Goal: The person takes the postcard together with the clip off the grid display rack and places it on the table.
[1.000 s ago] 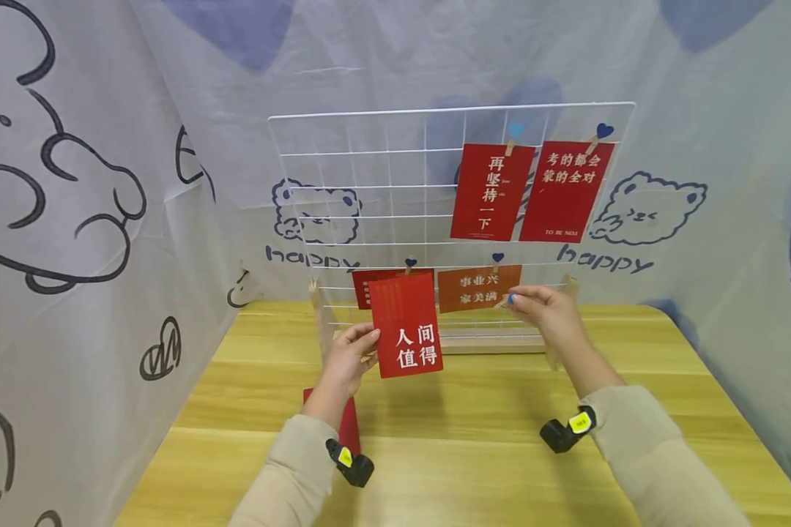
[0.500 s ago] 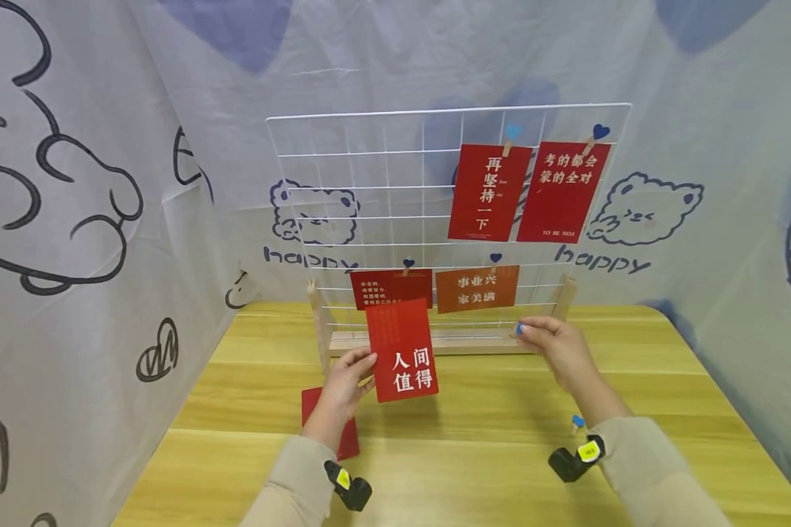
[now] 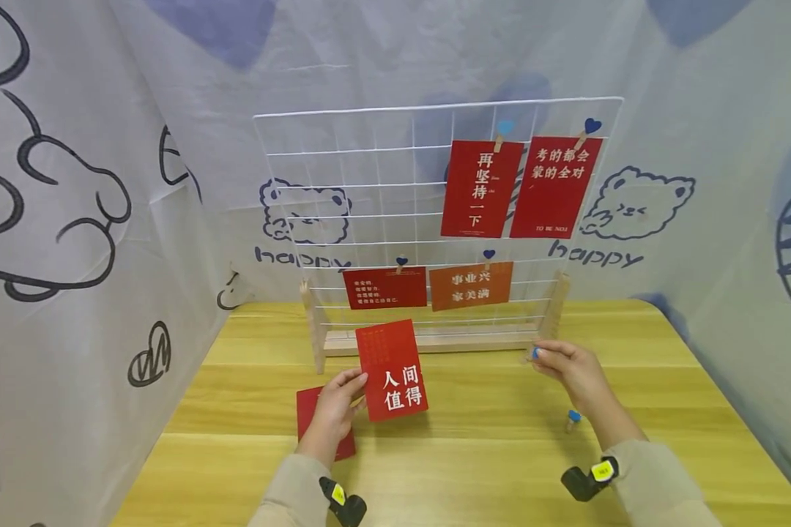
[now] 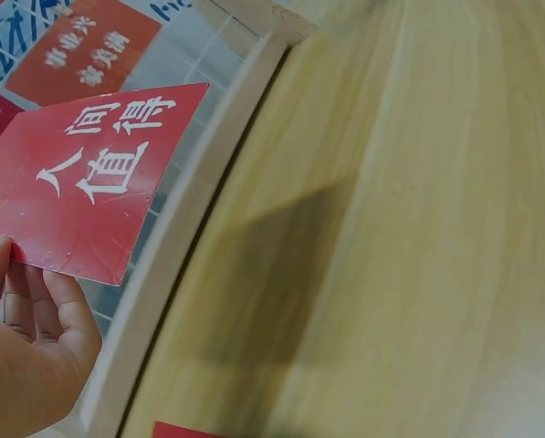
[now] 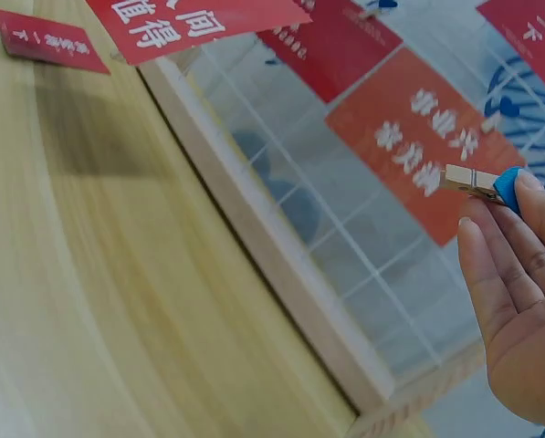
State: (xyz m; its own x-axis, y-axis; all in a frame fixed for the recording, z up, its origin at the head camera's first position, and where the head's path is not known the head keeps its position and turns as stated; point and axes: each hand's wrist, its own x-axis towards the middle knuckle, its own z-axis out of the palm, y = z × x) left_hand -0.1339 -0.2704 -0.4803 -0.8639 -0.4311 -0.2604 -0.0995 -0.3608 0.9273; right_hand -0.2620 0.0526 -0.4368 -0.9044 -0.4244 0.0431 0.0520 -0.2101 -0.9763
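Observation:
My left hand point(image 3: 339, 406) pinches the left edge of a red card point(image 3: 392, 369) with white characters, held above the table in front of the grid rack. In the left wrist view the thumb lies on the face of this card point(image 4: 99, 182) and the fingers are behind it. My right hand point(image 3: 573, 373), right of the card and before the rack's right leg, pinches a small wooden clothespin point(image 5: 473, 180) by its end with a blue heart. The clothespin's other end points away from the fingers and touches nothing. Another blue-heart clothespin point(image 3: 573, 419) is on the table below the right hand.
A white wire grid rack point(image 3: 376, 150) stands at the back on a wooden base point(image 3: 435, 342). Clothespins hold two upright red cards point(image 3: 481, 190) at its upper right, and a red card point(image 3: 385, 288) and an orange card point(image 3: 471, 285) low down. Another red card point(image 3: 308, 410) lies under the left forearm.
Both hands have come down and back from the rack, the left with its red card, the right with its clothespin. The low red card on the rack and the clothespin on the table are now uncovered.

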